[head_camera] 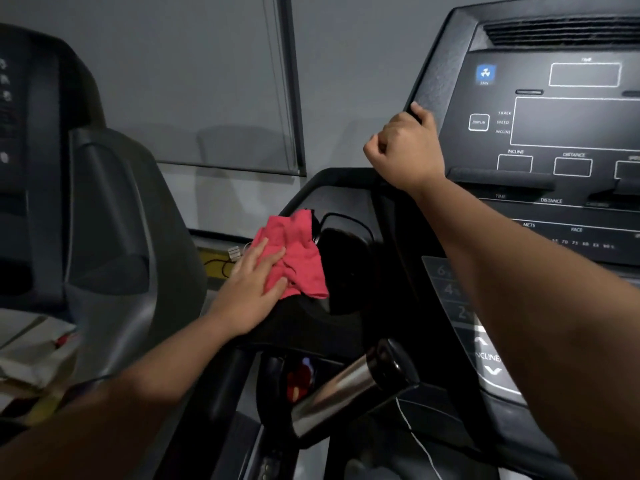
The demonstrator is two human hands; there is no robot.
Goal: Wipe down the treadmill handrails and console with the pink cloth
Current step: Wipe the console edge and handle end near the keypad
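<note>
1. While your left hand (252, 289) lies flat on the pink cloth (298, 258), fingers straight and slightly spread, it presses the cloth onto the black left shoulder of the console (433, 81), at the rim of the cup recess (346, 261). The cloth is bunched, with its right part draped over that rim.
2. Your right hand (405, 147) grips the left edge of the upper display panel, fingers curled round that edge.
3. Edges and room: the gap to the neighbouring machine (104, 220) on the left is narrow, and your left forearm crosses it. A chrome-sleeved handgrip (346, 389) juts out below the cloth, between your forearms. A thin white cable (415, 441) hangs just right of it.
4. Surface and room: the console is matte black. A grey wall stands behind, with a lowered blind (225, 81). Loose papers (31, 348) are stacked low left.
5. Writing: FAN beside a blue icon, TIME, DISPLAY, TRACK, SPEED, INCLINE, DISTANCE, METS. Keys 6, 4, 2 sit above an INCLINE rocker with up and down arrows. No brand is readable.
</note>
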